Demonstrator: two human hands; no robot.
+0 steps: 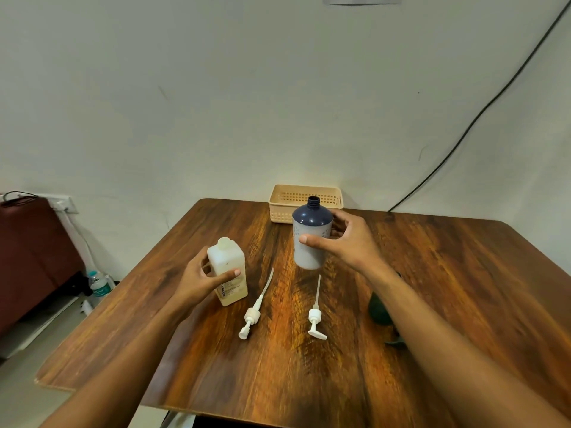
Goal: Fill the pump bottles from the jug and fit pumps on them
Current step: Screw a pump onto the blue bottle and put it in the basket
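1. Forearms enter from 6 o'clock and cross the near half of the wooden table (309, 381); that stretch of tabletop is bare and gives the most open room for moving.
2. Two white pumps lie flat at the centre, tubes pointing to 12 o'clock: the left pump (251, 316) and the right pump (315, 319), apart from each other and from both bottles. A sweeping wrist could knock one toward the near edge.
3. At 3 o'clock a dark green object (378, 310) sits mostly hidden behind the right forearm; I cannot tell what it is. An elbow drawn back could strike it.
4. At 9 o'clock the left hand (197, 282) wraps the white square bottle (228, 273), thumb across the front and fingers behind. Its neck looks open. It stands near the table's left edge, so a loose grip risks a fall to the floor.
5. At 12 o'clock the right hand (343, 242) curls around the blue-topped round bottle (312, 239), thumb in front, neck uncapped. It looks lifted or tilted, though I cannot be sure. Tipping it could spill anything inside.
6. Just behind it at the far edge, the beige basket (304, 200) limits room beyond.
7. No jug is clearly visible, so pouring cannot yet be judged.
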